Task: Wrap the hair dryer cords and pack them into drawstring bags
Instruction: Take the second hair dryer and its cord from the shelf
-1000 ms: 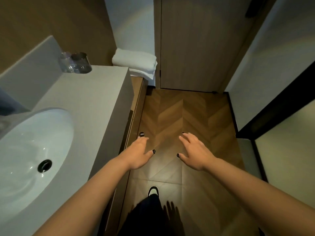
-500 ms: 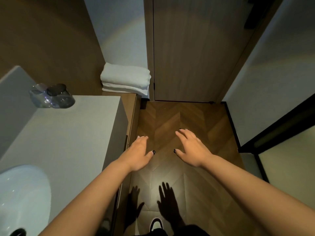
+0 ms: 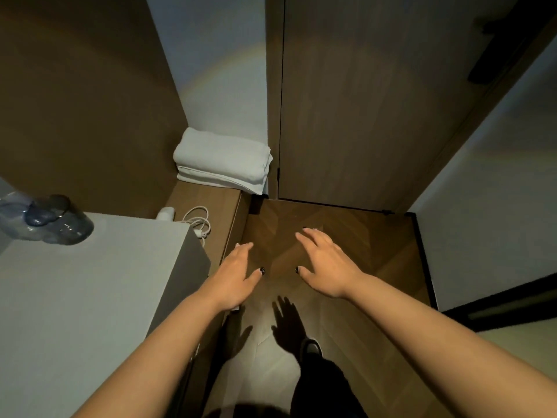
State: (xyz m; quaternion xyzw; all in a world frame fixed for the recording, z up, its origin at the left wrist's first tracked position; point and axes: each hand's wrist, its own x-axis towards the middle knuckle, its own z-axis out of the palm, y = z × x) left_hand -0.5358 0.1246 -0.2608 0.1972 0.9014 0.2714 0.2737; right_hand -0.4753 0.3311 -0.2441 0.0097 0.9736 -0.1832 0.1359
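A white hair dryer [image 3: 165,213] peeks out behind the far corner of the grey vanity counter [image 3: 90,297], mostly hidden by it. Its white cord [image 3: 197,223] lies in loose loops on the lower wooden shelf [image 3: 217,212] beside it. My left hand [image 3: 236,274] hovers open, palm down, over the shelf's front edge, a little nearer than the cord. My right hand [image 3: 324,263] is also open, palm down, over the wooden floor, holding nothing. No drawstring bag is in view.
Folded white towels [image 3: 223,161] are stacked at the shelf's far end against the wall. Wrapped glass tumblers [image 3: 48,220] stand on the counter at far left. A closed wooden door [image 3: 376,101] faces me; a white wall and dark-framed glass partition [image 3: 497,306] bound the right.
My view has tilted up and moved forward: the sink has left the frame, and the hair dryer with its cord has come into sight. Both hands stay open and spread.
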